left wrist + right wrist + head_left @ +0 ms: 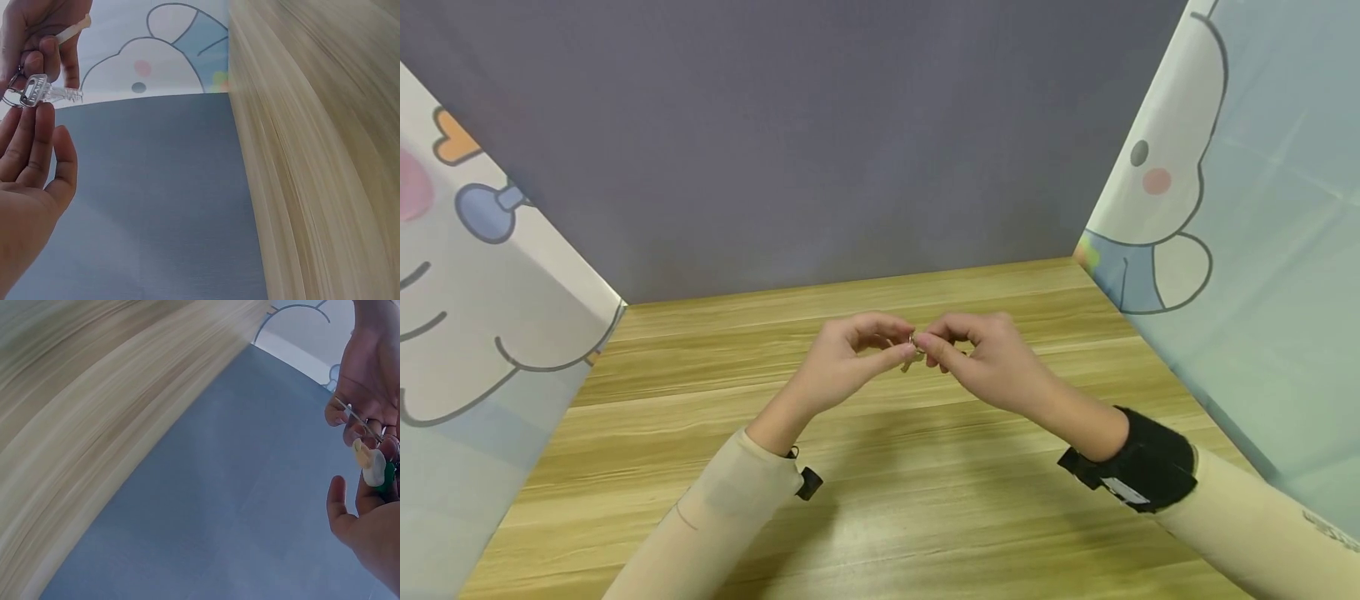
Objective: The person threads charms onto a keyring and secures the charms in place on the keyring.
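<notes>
A: Where is the key ring [9,101] at this moment?

B: It is lifted above the worktop [700,400], closer to the far edge than to the near side, and about midway between the left and right edges. It touches only fingers.

A: How do the hands hold it?

B: The left hand [850,358] pinches it with thumb and fingertips. The right hand [992,367] has its fingers curled and seems to pinch the opposite side of the same ring – the exact contact is partly hidden.

A: Why use 2 hands for so small a thing?

B: In my judgement, 1 hand keeps the ring steady while the other can work at it. A thin ring turns easily, so a grip from 2 sides is sensible.

A: And what is on it?

B: In the left wrist view, a shiny key [36,90] lies across the left fingers, its toothed end pointing outward. Perhaps this leaves the ring's edge free. The right wrist view shows a white and green charm [375,472] by the right fingers. A pale piece [74,29] also sticks out from the right hand – I cannot tell whether it belongs to the charm.
</notes>
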### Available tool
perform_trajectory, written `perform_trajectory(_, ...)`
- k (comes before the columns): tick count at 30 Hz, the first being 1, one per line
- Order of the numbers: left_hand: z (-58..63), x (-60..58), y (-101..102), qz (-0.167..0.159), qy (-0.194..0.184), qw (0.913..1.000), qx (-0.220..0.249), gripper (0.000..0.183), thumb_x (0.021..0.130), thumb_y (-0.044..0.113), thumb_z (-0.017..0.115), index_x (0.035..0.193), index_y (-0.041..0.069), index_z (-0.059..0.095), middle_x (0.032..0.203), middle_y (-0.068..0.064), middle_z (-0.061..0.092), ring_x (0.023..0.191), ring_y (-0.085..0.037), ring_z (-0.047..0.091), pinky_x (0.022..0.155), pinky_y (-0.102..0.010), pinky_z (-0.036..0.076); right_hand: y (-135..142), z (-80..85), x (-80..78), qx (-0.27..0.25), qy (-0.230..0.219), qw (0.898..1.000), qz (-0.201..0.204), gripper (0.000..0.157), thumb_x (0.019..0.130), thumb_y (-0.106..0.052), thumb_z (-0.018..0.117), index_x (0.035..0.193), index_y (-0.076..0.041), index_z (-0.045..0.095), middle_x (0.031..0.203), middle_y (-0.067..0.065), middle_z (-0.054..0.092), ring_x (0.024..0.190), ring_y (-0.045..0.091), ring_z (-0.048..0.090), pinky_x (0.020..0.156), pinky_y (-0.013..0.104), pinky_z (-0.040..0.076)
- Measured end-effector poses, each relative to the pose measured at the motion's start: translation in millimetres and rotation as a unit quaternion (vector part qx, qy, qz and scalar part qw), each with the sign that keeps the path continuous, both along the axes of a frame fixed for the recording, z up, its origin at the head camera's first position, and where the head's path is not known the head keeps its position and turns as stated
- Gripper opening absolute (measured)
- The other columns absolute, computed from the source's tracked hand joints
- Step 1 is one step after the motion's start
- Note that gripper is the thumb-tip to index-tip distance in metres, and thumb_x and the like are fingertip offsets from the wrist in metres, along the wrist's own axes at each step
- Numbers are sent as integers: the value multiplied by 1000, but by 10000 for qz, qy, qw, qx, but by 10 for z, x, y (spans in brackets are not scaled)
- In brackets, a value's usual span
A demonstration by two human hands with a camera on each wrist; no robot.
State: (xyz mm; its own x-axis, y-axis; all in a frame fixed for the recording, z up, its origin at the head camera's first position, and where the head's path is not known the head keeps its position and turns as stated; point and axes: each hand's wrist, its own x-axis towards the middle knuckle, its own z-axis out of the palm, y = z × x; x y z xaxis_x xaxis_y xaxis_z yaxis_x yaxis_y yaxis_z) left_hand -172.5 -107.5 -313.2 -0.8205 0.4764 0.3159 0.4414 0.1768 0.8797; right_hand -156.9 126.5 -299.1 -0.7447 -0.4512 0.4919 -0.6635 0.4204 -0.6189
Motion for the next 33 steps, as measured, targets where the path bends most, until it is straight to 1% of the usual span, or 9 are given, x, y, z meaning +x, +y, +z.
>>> perform_trajectory(3, 18, 11, 11, -49, 11, 10000, -24, 12, 99, 13, 76, 110, 11, 78, 108, -4, 79, 99, -21, 73, 92, -39, 62, 8, -10, -10, 63, 215, 9997, -36, 13, 103, -13, 72, 91, -14, 77, 76, -5, 72, 62, 4, 57, 54, 25, 49)
perform_trajectory(10, 8, 14, 9, -277, 134, 9995, -2, 4, 100, 15, 76, 98, 11, 77, 106, -4, 79, 102, -19, 73, 95, -40, 60, 20, -17, -43, 140, 352, 9992, -83, 13, 102, -12, 73, 90, -14, 78, 76, -2, 73, 54, 3, 48, 51, 24, 44)
perform_trajectory(17, -24, -2, -38, -409, 279, 9988, -8, 2, 100, 11, 75, 99, 11, 78, 115, -8, 79, 112, -17, 73, 102, -46, 58, 54, -10, -76, 256, 173, 9993, -218, 13, 103, -14, 71, 93, -13, 78, 76, -1, 71, 54, 4, 47, 49, 23, 41)
perform_trajectory(21, -23, -3, -42, -361, 28, 9992, -145, 3, 100, 14, 75, 100, 13, 77, 111, -4, 79, 105, -20, 73, 97, -48, 59, 73, -27, -92, 245, 262, 9992, -191, 12, 103, -13, 72, 92, -13, 79, 76, -2, 71, 53, 5, 45, 50, 24, 41)
perform_trajectory(24, -24, -6, -42, -416, -345, 9984, -150, 4, 101, 15, 73, 103, 13, 76, 107, -3, 79, 101, -22, 74, 94, -43, 60, 79, -43, -102, 206, 530, 9984, -71, 12, 102, -11, 73, 91, -15, 78, 75, -6, 70, 54, 3, 44, 51, 23, 41)
perform_trajectory(27, -25, -13, -34, -650, -672, 9956, 66, 9, 104, 15, 69, 107, 9, 75, 109, -7, 79, 104, -24, 75, 98, -41, 60, 78, -58, -118, 225, 1050, 9942, 111, 11, 100, -8, 74, 92, -15, 79, 78, -8, 72, 60, 2, 50, 55, 24, 45)
perform_trajectory(29, -26, -18, -24, -804, -742, 9938, 191, 12, 106, 14, 67, 109, 7, 75, 112, -10, 79, 107, -25, 75, 102, -41, 60, 72, -69, -129, 262, 1518, 9878, 234, 9, 99, -7, 75, 94, -13, 79, 80, -6, 75, 63, 4, 56, 60, 27, 49)
perform_trajectory(31, -26, -22, -12, -921, -733, 9927, 257, 14, 107, 14, 65, 110, 5, 75, 112, -13, 79, 108, -26, 75, 103, -43, 60, 65, -78, -140, 315, 2039, 9778, 378, 7, 100, -9, 74, 95, -11, 78, 82, -4, 76, 70, 7, 64, 72, 33, 55)
perform_trajectory(33, -26, -24, -3, -917, -658, 9934, 216, 14, 106, 14, 66, 109, 5, 76, 112, -12, 79, 106, -28, 75, 101, -43, 61, 58, -85, -151, 313, 2433, 9682, 492, 12, 104, -13, 71, 95, -8, 77, 82, -1, 77, 72, 10, 67, 80, 39, 57)
